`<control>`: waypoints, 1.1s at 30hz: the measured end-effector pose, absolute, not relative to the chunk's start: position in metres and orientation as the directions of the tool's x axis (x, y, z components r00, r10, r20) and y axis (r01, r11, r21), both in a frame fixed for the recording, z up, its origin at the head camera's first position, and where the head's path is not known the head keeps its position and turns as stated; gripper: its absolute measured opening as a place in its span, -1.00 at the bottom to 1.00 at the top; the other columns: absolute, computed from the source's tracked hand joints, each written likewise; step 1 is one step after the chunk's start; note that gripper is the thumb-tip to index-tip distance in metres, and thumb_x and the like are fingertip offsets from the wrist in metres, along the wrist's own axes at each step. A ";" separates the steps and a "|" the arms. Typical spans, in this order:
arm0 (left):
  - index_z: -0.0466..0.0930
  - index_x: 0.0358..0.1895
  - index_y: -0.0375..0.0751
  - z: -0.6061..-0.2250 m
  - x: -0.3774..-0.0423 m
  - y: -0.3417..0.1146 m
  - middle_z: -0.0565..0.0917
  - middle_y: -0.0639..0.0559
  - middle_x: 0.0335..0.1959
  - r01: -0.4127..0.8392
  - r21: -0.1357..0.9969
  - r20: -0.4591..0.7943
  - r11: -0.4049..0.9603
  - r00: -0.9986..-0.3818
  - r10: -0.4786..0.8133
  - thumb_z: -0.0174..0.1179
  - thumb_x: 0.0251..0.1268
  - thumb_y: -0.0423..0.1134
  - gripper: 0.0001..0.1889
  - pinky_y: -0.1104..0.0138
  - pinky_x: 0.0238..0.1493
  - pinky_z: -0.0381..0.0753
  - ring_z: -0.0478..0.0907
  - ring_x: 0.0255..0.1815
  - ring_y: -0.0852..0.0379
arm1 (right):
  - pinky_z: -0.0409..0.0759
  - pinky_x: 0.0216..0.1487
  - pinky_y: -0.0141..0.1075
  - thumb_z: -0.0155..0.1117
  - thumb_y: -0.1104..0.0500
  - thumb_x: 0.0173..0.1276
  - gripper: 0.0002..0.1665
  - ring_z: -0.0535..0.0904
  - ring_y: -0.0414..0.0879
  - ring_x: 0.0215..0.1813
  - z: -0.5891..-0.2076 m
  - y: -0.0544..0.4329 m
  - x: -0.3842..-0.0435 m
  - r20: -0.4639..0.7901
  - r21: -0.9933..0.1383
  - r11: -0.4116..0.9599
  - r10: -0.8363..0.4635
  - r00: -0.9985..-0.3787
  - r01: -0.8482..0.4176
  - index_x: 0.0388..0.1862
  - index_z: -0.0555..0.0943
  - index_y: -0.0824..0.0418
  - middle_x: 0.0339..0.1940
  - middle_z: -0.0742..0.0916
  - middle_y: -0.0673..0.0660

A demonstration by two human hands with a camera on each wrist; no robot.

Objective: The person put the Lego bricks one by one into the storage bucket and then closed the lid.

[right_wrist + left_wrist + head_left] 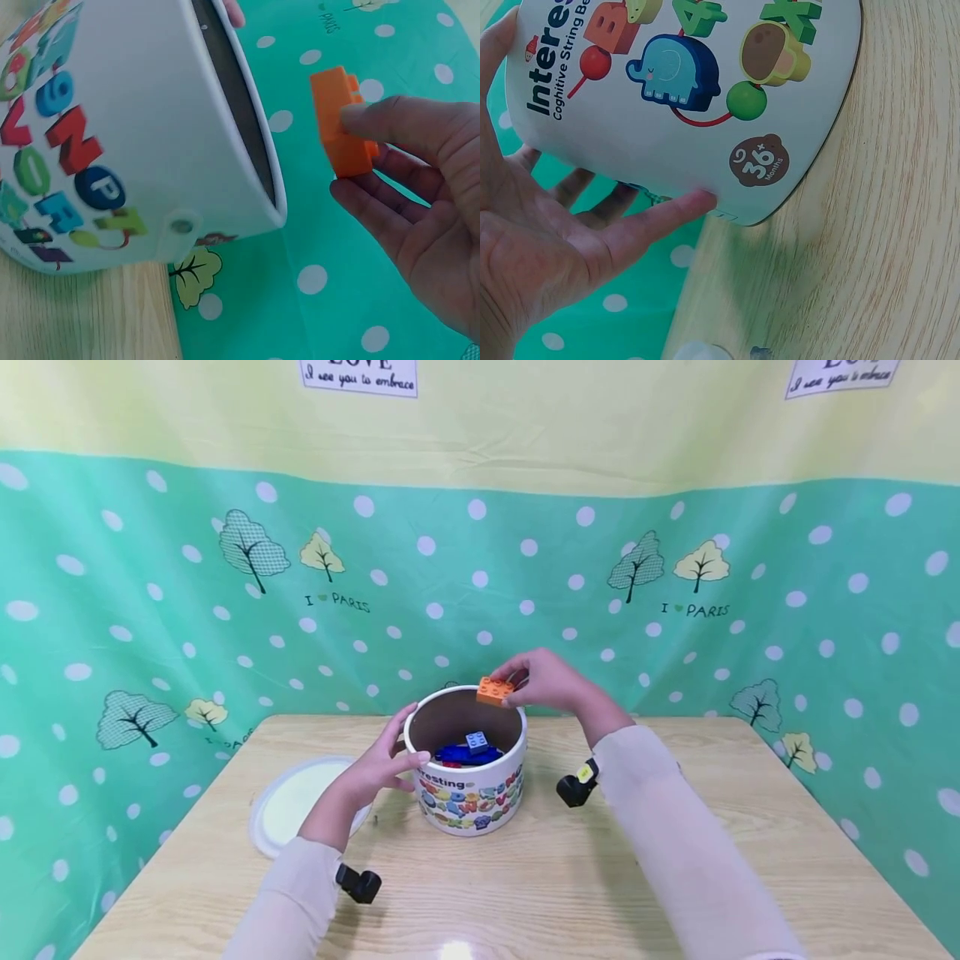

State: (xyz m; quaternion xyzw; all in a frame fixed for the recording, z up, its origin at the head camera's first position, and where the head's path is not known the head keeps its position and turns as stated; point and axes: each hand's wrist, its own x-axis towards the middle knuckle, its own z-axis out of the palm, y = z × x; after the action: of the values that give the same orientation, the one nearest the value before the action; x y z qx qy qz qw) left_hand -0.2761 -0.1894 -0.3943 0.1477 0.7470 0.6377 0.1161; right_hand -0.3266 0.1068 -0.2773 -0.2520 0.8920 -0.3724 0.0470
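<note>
A white round bucket [471,810] with colourful printed letters stands upright on the table, its top uncovered. My left hand [378,762] rests against its left side, fingers spread along the outer wall and thumb at the rim; in the left wrist view a gap shows between the palm and the wall. My right hand [545,681] pinches an orange toy brick [492,692] between thumb and fingers, above the right rear part of the rim. In the right wrist view the orange brick [343,120] is apart from the rim. Inside the bucket lie a grey-blue brick [476,742] and dark blue pieces [452,755].
A white round lid [300,802] lies on the wooden table [465,893] left of the bucket, partly behind the left forearm. Behind the table hangs a green dotted cloth [480,602]. A small black camera sits on each wrist.
</note>
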 end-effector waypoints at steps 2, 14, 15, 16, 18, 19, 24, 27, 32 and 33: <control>-0.20 0.55 0.29 -0.395 -0.276 -0.190 -0.10 -0.15 0.56 0.071 0.987 0.014 0.141 -0.930 0.368 0.26 0.26 -0.09 -0.06 -0.14 -0.12 0.61 -0.02 0.48 -0.37 | 0.66 -0.12 -0.25 0.49 0.33 0.10 -0.56 0.64 -0.04 -0.08 -0.276 0.103 -0.329 0.089 -0.695 0.593 -0.490 -0.867 -0.406 0.01 0.70 0.16 -0.13 0.73 0.08; -0.19 0.55 0.30 -0.392 -0.275 -0.190 -0.09 -0.15 0.56 0.068 0.987 0.010 0.145 -0.930 0.366 0.24 0.28 -0.11 -0.08 -0.15 -0.10 0.60 -0.01 0.48 -0.37 | 0.65 -0.06 -0.23 0.49 0.38 0.08 -0.58 0.64 -0.03 -0.07 -0.289 0.092 -0.341 0.046 -0.730 0.596 -0.448 -0.893 -0.336 -0.02 0.72 0.17 -0.14 0.74 0.07; -0.19 0.55 0.30 -0.392 -0.275 -0.190 -0.09 -0.14 0.56 0.070 0.987 0.012 0.146 -0.931 0.365 0.24 0.28 -0.11 -0.08 -0.15 -0.11 0.60 -0.01 0.48 -0.37 | 0.65 -0.05 -0.23 0.49 0.38 0.09 -0.57 0.64 -0.03 -0.06 -0.291 0.092 -0.342 0.045 -0.731 0.595 -0.445 -0.895 -0.333 -0.02 0.72 0.17 -0.13 0.74 0.07; -0.19 0.55 0.29 -0.392 -0.275 -0.190 -0.09 -0.14 0.56 0.071 0.987 0.012 0.146 -0.930 0.367 0.24 0.28 -0.11 -0.08 -0.15 -0.10 0.60 -0.01 0.48 -0.37 | 0.65 -0.04 -0.23 0.48 0.39 0.09 -0.57 0.64 -0.03 -0.05 -0.294 0.092 -0.344 0.045 -0.735 0.593 -0.441 -0.896 -0.328 -0.02 0.72 0.17 -0.12 0.74 0.08; -0.19 0.55 0.28 -0.392 -0.275 -0.190 -0.10 -0.14 0.56 0.072 0.987 0.013 0.146 -0.929 0.371 0.25 0.27 -0.09 -0.07 -0.15 -0.10 0.60 -0.02 0.48 -0.37 | 0.65 -0.03 -0.23 0.48 0.40 0.09 -0.56 0.64 -0.02 -0.04 -0.300 0.092 -0.346 0.044 -0.746 0.585 -0.433 -0.900 -0.318 -0.01 0.72 0.18 -0.10 0.74 0.09; -0.18 0.55 0.29 -0.392 -0.275 -0.189 -0.09 -0.13 0.56 0.069 0.987 0.011 0.145 -0.929 0.369 0.26 0.26 -0.08 -0.07 -0.15 -0.10 0.60 -0.02 0.48 -0.36 | 0.65 -0.02 -0.23 0.49 0.40 0.08 -0.55 0.64 -0.02 -0.04 -0.302 0.092 -0.347 0.045 -0.751 0.581 -0.429 -0.902 -0.313 0.00 0.71 0.18 -0.09 0.74 0.09; -0.20 0.56 0.26 -0.393 -0.275 -0.189 -0.11 -0.15 0.56 0.071 0.988 0.015 0.137 -0.927 0.375 0.29 0.24 -0.06 -0.04 -0.15 -0.10 0.60 -0.03 0.48 -0.38 | 0.65 -0.02 -0.24 0.47 0.42 0.09 -0.53 0.65 -0.02 -0.04 -0.310 0.093 -0.348 0.060 -0.777 0.548 -0.423 -0.904 -0.308 0.03 0.70 0.20 -0.06 0.74 0.12; -0.18 0.55 0.28 -0.393 -0.275 -0.189 -0.09 -0.14 0.56 0.073 0.988 0.017 0.134 -0.927 0.375 0.28 0.25 -0.05 -0.06 -0.14 -0.11 0.61 -0.02 0.48 -0.37 | 0.65 -0.02 -0.23 0.44 0.43 0.12 -0.52 0.66 0.00 -0.03 -0.311 0.094 -0.348 0.064 -0.795 0.523 -0.432 -0.899 -0.308 0.07 0.67 0.26 -0.03 0.73 0.19; -0.19 0.55 0.29 -0.395 -0.277 -0.191 -0.10 -0.13 0.56 0.073 0.988 0.016 0.139 -0.927 0.374 0.26 0.27 -0.07 -0.08 -0.13 -0.11 0.61 -0.02 0.49 -0.36 | 0.65 0.00 -0.23 0.43 0.40 0.16 -0.51 0.64 0.00 0.00 -0.314 0.096 -0.346 0.069 -0.811 0.500 -0.434 -0.898 -0.304 0.12 0.63 0.30 0.04 0.70 0.26; -0.19 0.55 0.29 -0.396 -0.277 -0.191 -0.10 -0.13 0.56 0.072 0.987 0.014 0.142 -0.928 0.372 0.26 0.27 -0.07 -0.08 -0.13 -0.11 0.61 -0.02 0.49 -0.35 | 0.64 0.00 -0.22 0.43 0.39 0.16 -0.51 0.64 0.01 0.01 -0.314 0.097 -0.345 0.072 -0.814 0.495 -0.432 -0.899 -0.303 0.12 0.63 0.29 0.06 0.69 0.27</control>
State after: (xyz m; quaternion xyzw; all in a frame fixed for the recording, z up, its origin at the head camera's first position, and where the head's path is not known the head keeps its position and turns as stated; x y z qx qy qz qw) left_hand -0.2773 -0.1907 -0.3956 0.1488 0.7464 0.6379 0.1178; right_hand -0.3450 0.0968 -0.3140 -0.2133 0.8616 -0.4551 0.0708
